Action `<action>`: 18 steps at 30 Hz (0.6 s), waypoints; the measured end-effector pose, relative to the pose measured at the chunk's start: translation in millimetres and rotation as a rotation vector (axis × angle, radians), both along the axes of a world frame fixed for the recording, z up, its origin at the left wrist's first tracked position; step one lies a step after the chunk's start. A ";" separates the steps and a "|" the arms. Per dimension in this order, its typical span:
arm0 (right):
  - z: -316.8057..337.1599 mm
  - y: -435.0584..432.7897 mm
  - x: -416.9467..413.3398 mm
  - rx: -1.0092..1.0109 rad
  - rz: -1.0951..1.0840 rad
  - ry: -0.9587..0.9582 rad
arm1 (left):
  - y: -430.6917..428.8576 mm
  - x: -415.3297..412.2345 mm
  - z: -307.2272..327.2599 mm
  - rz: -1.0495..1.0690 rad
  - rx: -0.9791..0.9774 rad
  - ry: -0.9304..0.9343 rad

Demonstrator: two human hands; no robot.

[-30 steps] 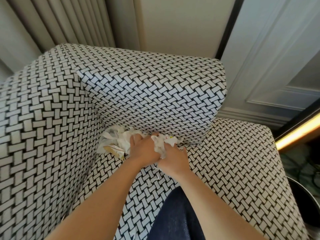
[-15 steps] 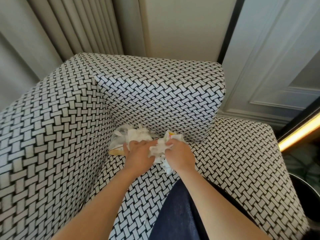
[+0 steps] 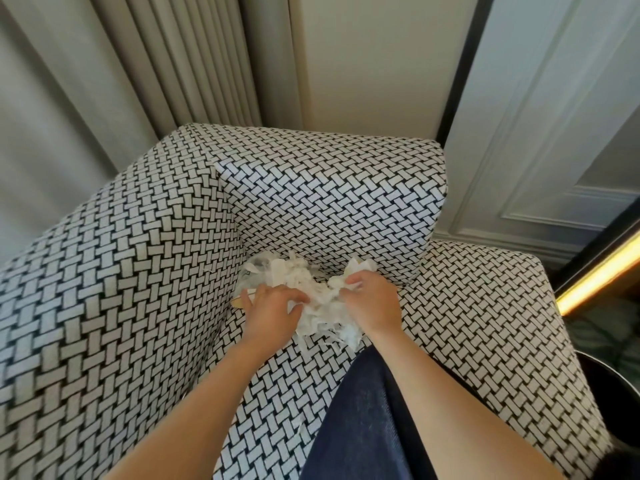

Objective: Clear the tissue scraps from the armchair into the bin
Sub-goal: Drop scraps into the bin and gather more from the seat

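A pile of white tissue scraps lies in the back left corner of the seat of a black-and-white woven-pattern armchair. My left hand presses on the left side of the pile, fingers curled into it. My right hand grips the right side of the pile, with scraps bunched between both hands and hanging below them. More scraps lie loose behind my left hand. The dark rim of a bin shows at the right edge, beside the armchair.
A dark blue trouser leg rests on the seat front. Grey curtains hang behind the armchair's left arm, and a panelled wall stands to the right. A glowing yellow light strip runs at the far right.
Both hands have drawn the scraps together into one bunch and pulled it slightly toward me. The view has tilted upward, showing more curtain and wall.
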State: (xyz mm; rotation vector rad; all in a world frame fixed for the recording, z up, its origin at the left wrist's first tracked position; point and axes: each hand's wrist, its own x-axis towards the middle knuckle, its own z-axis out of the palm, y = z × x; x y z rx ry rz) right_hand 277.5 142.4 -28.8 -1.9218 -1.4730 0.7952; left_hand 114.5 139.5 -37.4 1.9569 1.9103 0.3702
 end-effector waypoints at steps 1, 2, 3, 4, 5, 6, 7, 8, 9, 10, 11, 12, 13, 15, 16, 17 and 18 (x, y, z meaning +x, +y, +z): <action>-0.6 -0.3 -2.2 -0.022 0.055 -0.018 | 0.0 -0.7 -1.9 0.007 0.002 -0.017; -2.0 -0.3 -4.2 -0.061 0.125 -0.051 | 0.0 -0.9 -3.5 0.013 0.007 -0.031; -3.9 -0.2 -5.9 -0.110 0.200 -0.096 | -0.2 -1.0 -5.1 0.015 0.017 -0.040; -5.4 -0.1 -7.5 -0.155 0.272 -0.146 | -0.4 -1.4 -6.7 0.014 0.026 -0.048; -6.4 -0.4 -8.7 -0.186 0.337 -0.208 | -0.8 -1.9 -7.9 0.014 0.036 -0.060; -8.1 -0.2 -10.2 -0.202 0.394 -0.273 | -1.0 -3.2 -9.4 0.016 0.046 -0.071; -9.9 -0.1 -11.7 -0.206 0.446 -0.343 | -1.6 -4.5 -10.7 0.019 0.056 -0.082; -12.6 0.5 -14.4 -0.199 0.491 -0.407 | -1.8 -6.9 -12.4 0.021 0.065 -0.090; -13.7 0.3 -15.7 -0.187 0.519 -0.462 | -1.8 -8.4 -13.4 0.017 0.073 -0.102; -15.5 1.3 -18.4 -0.172 0.532 -0.500 | -1.2 -11.6 -15.4 0.018 0.078 -0.112; -16.0 1.7 -19.5 -0.146 0.525 -0.529 | -1.3 -13.6 -16.7 0.019 0.085 -0.125; -15.9 1.9 -20.0 -0.113 0.509 -0.553 | -1.6 -15.3 -17.9 0.024 0.091 -0.139; -16.4 2.8 -20.3 -0.077 0.485 -0.569 | -1.7 -17.5 -19.1 0.035 0.095 -0.160; -17.1 5.4 -19.2 -0.009 0.401 -0.561 | -2.3 -20.6 -21.8 0.061 0.101 -0.230; -18.3 7.1 -18.6 0.022 0.341 -0.534 | -3.0 -21.8 -22.8 0.077 0.104 -0.266; -19.4 8.4 -17.8 0.049 0.273 -0.493 | -4.0 -23.0 -24.1 0.092 0.105 -0.300; -20.4 9.5 -16.9 0.067 0.204 -0.443 | -5.1 -23.5 -24.3 0.106 0.104 -0.333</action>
